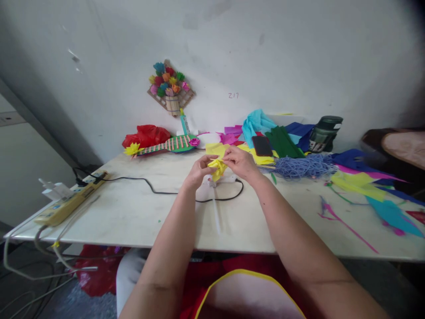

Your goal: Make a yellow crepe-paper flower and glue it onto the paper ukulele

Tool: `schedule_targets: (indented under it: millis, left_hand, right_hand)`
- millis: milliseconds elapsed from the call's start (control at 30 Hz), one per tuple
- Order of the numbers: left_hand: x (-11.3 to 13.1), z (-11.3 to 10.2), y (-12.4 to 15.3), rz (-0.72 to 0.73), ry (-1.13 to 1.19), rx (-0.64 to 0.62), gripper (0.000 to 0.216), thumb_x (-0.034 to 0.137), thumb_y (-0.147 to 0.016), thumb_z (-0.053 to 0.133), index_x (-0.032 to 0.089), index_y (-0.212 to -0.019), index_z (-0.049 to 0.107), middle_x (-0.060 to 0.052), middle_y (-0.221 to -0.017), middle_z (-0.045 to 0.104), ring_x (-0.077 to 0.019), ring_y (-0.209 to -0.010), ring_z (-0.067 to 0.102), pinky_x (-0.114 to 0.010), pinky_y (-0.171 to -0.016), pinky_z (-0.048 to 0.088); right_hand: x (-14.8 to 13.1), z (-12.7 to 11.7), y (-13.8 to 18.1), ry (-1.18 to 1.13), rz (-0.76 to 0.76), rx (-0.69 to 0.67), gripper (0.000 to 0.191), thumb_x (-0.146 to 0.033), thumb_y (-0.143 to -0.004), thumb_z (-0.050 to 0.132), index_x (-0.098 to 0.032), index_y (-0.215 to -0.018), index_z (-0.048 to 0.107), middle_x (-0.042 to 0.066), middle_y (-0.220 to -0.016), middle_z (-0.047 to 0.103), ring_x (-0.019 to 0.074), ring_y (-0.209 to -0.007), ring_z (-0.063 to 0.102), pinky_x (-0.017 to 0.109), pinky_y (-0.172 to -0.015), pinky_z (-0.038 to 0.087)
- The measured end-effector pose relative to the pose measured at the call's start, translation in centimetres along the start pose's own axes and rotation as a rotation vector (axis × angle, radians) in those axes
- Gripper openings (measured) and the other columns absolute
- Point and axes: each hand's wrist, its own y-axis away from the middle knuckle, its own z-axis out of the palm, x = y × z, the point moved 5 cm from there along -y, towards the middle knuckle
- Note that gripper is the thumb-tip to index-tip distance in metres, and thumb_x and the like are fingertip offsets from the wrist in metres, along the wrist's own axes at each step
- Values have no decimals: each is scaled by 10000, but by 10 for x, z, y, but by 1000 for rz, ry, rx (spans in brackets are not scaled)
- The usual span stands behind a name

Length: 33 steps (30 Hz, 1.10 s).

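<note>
Fingers of the left hand (200, 173) and right hand (241, 161) pinch a yellow paper flower (218, 172) from either side, above the middle of a pale table (129, 221). The flower is a crumpled, ruffled bloom in bright yellow, its upper edges partly covered by fingertips and its finer folds too small to make out. Beneath it, a white glue gun (229, 179) is largely hidden by flower and hands; its translucent stick (217, 217) points toward the person, and a black cord (133, 178) runs to a power strip (68, 204) at left. Behind, a dark-screened phone (262, 145) lies among colored papers (283, 141). Labels on an upright tube (185, 124) and a dark bottle (326, 134) cannot be read. "217" is written on the wall (272, 66), right of a floral hanging (171, 104). A brown object (395, 153) is cut off at right.
</note>
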Motion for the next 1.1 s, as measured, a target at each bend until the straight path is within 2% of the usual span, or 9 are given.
schedule_targets:
  millis: [200,367,500,633,900,1100]
  left_hand:
    - [-3,-1,-1,-8,-90,69,445,200,-528,724,140,-951,600,-23,-807,671,-122,-656,593,-237,-614,437]
    - [-3,0,-1,-22,-144,76,394,218,-531,736,126,-895,617,-20,-725,662,-111,-595,574,-222,-561,422]
    - [-1,-1,-1,-14,-145,79,359,204,-526,726,123,-858,615,-13,-702,657,-111,-593,569,-223,-567,424]
    - [0,-5,-1,5,-133,103,336,202,-528,713,125,-840,614,-18,-739,662,-121,-629,580,-238,-603,442]
    - [1,-7,-1,19,-121,125,323,210,-526,712,128,-826,624,-30,-776,671,-126,-654,588,-238,-610,452]
    - [3,-4,0,32,-72,89,429,224,-528,720,149,-944,645,-49,-874,690,-171,-770,622,-261,-652,464]
  right_hand:
    - [-1,3,0,14,14,-27,147,-185,-796,577,-223,-769,716,17,-908,656,129,-734,568,250,-610,387]
    - [-2,5,0,17,13,-60,141,-191,-801,580,-209,-780,718,24,-914,654,133,-758,576,254,-629,394]
    - [-1,5,0,35,29,-89,146,-198,-795,598,-207,-874,721,28,-973,650,133,-761,579,255,-625,395]
    - [1,3,0,31,42,-71,195,-177,-775,617,-217,-943,708,29,-1039,641,135,-769,579,259,-653,415]
    - [3,-1,0,42,13,-15,122,-197,-789,594,-219,-825,709,29,-999,644,147,-780,587,267,-652,424]
    - [2,0,1,59,-2,-6,150,-192,-798,572,-229,-826,714,29,-1039,631,144,-775,583,271,-640,418]
